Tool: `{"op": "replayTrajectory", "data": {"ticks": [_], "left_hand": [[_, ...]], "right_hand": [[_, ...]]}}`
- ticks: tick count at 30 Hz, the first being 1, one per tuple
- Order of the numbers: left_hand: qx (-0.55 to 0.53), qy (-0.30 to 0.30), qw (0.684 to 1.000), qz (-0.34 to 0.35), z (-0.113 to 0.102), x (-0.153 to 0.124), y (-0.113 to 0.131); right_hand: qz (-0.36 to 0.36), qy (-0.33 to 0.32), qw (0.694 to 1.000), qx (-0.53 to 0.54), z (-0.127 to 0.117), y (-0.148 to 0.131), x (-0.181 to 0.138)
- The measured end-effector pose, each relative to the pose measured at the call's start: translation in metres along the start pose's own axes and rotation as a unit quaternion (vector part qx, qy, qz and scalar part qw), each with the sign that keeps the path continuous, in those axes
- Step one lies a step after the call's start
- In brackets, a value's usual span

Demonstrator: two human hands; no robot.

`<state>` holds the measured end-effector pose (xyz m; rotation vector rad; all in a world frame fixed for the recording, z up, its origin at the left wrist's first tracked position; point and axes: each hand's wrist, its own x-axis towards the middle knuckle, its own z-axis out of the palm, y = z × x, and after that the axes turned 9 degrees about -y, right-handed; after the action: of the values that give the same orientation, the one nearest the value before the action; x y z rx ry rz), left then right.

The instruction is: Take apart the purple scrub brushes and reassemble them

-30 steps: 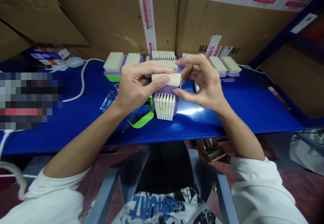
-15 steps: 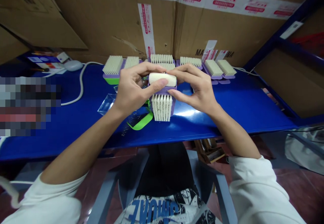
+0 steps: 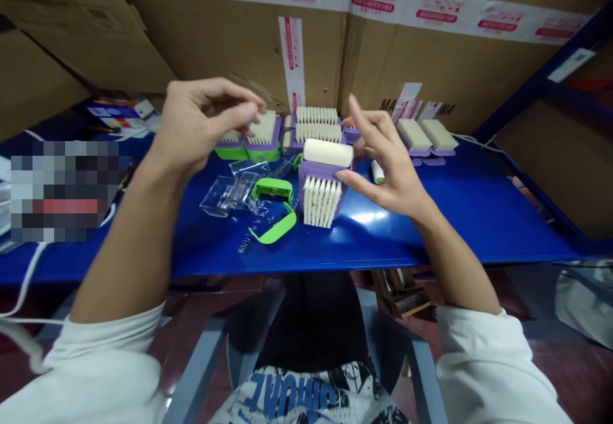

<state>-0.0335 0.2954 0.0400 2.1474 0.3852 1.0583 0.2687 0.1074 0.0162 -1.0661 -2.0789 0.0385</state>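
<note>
A purple brush with cream bristles stands upright on the blue table, a ribbed cream roller lying across its top. My right hand is at its right side, index finger raised and fingers apart, the thumb tip close to or touching the purple body. Up and to the left, my left hand is away from the brush, thumb and fingertips drawn together; whatever is between them is too small to make out. Green curved plastic parts and small metal springs lie left of the brush.
Clear plastic pieces lie left of the green parts. Several purple brushes line the back, before a large cardboard box. A small white roller lies behind my right hand. White cables run at the left.
My left hand has let go of the roller and moved up and left. My right hand's fingers have spread, staying beside the brush. The view has shifted slightly.
</note>
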Motion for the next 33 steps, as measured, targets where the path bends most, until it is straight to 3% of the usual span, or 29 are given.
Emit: {"op": "replayTrajectory", "data": {"ticks": [2,5,8,11,13,17,19,21,25,29,31,33], "left_hand": [[0.105,-0.098,0.989,-0.037,-0.033,-0.004,-0.018],[0.197,-0.250,0.945,-0.069,-0.070,-0.022,-0.036],[0.217,-0.268,0.938,-0.033,-0.083,-0.042,-0.033],[0.244,-0.220,0.944,-0.030,-0.073,-0.050,-0.012],[0.303,-0.211,0.927,-0.069,-0.061,-0.045,0.001],[0.436,-0.253,0.836,-0.215,-0.041,-0.017,0.006],[0.437,-0.313,0.795,-0.282,-0.033,-0.003,-0.001],[0.418,-0.353,0.774,-0.320,-0.024,0.006,-0.009],[0.408,-0.343,0.783,-0.320,-0.015,0.009,-0.019],[0.403,-0.322,0.812,-0.274,-0.031,0.006,-0.012],[0.412,-0.247,0.852,-0.209,-0.038,0.007,0.005],[0.388,-0.134,0.906,-0.108,-0.034,0.010,0.029]], "right_hand": [[-0.014,0.002,1.000,-0.008,-0.001,0.002,0.000],[-0.030,0.008,0.999,-0.017,0.000,0.003,-0.001],[-0.008,0.010,1.000,-0.019,0.001,0.003,-0.001],[-0.033,0.013,0.999,-0.019,-0.001,0.006,-0.002],[-0.061,0.012,0.998,-0.019,-0.002,0.009,-0.002],[-0.068,0.018,0.997,-0.017,-0.001,0.011,-0.002],[-0.041,0.022,0.999,-0.017,0.000,0.009,-0.002],[-0.007,0.014,1.000,-0.017,0.000,0.007,-0.003],[0.008,-0.003,1.000,-0.007,0.000,0.005,-0.002],[0.001,-0.001,1.000,0.012,0.001,0.007,-0.001],[0.020,-0.009,1.000,0.022,0.000,0.006,-0.001],[0.046,-0.017,0.998,0.030,0.000,0.005,-0.002]]}}
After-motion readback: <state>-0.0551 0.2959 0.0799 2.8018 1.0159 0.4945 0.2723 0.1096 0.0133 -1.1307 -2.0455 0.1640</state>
